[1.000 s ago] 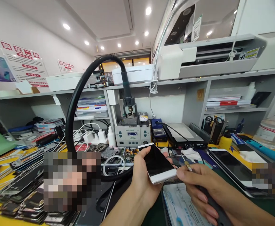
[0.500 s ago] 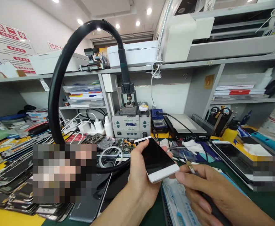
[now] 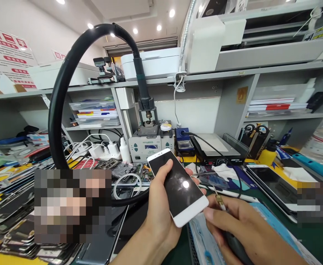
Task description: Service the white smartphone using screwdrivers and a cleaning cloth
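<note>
My left hand [image 3: 162, 209] is wrapped round a white-framed smartphone [image 3: 182, 187], thumb across the dark screen and fingertips along its far right side. The screen faces up and reflects a bright spot of light. My right hand [image 3: 233, 224] is closed on a thin-tipped precision screwdriver [image 3: 220, 201] with a brass collar and dark handle; its tip points up and away. The fingers of this hand are right beside the phone's lower right corner. Under the hands lies a blue-and-white plastic packet [image 3: 205, 239].
A black hose [image 3: 58, 99] arches over the left side to a rework station [image 3: 151, 145]. Stacked phone parts [image 3: 17, 228] cover the left bench. Behind sits a flat heating plate [image 3: 213, 147]; another white phone [image 3: 271, 184] lies at right. A blurred patch hides part of the left.
The phone has tilted so its screen faces me more and now catches a reflection. My left thumb lies further over the screen. My right hand stays close to the lower corner.
</note>
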Available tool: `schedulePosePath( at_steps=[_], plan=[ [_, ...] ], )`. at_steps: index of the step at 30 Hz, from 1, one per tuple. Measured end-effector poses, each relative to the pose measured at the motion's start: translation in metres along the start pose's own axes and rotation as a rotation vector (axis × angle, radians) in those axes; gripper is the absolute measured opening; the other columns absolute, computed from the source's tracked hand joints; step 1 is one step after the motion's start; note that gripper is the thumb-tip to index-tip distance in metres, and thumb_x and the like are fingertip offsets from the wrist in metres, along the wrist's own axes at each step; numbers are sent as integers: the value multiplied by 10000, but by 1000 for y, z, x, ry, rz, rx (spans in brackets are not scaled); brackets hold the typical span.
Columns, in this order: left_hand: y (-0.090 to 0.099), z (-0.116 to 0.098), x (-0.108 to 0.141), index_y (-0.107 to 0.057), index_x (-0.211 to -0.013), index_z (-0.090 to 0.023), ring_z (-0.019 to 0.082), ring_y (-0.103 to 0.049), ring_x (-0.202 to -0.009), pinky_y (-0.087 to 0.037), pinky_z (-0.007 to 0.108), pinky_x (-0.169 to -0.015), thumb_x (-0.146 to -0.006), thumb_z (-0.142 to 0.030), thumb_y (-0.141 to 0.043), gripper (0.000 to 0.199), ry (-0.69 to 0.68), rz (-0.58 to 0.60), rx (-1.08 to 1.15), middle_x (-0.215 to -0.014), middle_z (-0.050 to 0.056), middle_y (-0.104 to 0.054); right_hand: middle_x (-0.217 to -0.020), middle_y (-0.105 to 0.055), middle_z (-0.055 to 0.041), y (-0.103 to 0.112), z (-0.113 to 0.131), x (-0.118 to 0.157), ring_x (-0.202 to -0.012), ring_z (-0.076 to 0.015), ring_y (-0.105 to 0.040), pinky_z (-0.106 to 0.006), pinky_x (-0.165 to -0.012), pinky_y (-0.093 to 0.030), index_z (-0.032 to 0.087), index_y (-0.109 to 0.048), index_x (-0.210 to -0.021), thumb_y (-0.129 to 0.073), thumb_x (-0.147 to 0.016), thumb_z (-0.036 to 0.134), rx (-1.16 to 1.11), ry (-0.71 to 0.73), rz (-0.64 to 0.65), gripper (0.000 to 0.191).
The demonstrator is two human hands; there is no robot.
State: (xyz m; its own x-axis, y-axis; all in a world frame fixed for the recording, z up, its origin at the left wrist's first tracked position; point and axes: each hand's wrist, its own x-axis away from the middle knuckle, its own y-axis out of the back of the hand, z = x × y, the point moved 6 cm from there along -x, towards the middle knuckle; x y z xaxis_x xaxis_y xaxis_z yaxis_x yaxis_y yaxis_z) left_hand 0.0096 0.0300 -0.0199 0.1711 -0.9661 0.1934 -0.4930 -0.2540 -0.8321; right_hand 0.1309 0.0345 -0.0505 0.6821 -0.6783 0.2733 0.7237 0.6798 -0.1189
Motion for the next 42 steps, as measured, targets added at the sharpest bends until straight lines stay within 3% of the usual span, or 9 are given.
schedulePosePath(
  at_steps=[6,16,20,28,42],
  plan=[
    [0,-4,0,-737,-979,-160,177,-675,-698,-600,308,-678,-832,-417,-714,298,-63,-19,-65,-845,45,-713,-330,-346,98,0,0,-1,-270,-56,-294,-155,-336,-242,208,-501,-690,-498,-977,467,90,52,-47,387],
    [1,5,2,-748,-898,-147,187,-688,-669,-600,319,-649,-800,-445,-731,314,48,-43,19,-808,73,-732,-327,-403,76,4,-4,-1,-268,-58,-338,-139,-337,-291,206,-511,-659,-521,-916,294,-10,-11,-25,271],
    [1,4,3,-742,-890,-128,206,-692,-641,-581,315,-575,-803,-442,-717,326,60,-83,28,-777,93,-726,-354,-409,77,2,-1,0,-270,-48,-332,-147,-345,-320,199,-511,-653,-551,-935,371,-16,14,-20,332],
    [5,7,1,-740,-852,-123,229,-698,-641,-594,346,-615,-789,-488,-707,372,107,-94,6,-772,114,-732,-336,-405,74,3,0,2,-265,-48,-320,-160,-350,-302,192,-526,-647,-599,-922,499,13,19,-35,418],
    [4,10,-1,-740,-807,-110,222,-692,-613,-573,319,-589,-815,-508,-650,408,140,-98,0,-734,111,-721,-336,-397,72,3,0,1,-266,-52,-338,-162,-345,-324,192,-522,-618,-589,-922,572,-20,1,-13,491]
  ],
)
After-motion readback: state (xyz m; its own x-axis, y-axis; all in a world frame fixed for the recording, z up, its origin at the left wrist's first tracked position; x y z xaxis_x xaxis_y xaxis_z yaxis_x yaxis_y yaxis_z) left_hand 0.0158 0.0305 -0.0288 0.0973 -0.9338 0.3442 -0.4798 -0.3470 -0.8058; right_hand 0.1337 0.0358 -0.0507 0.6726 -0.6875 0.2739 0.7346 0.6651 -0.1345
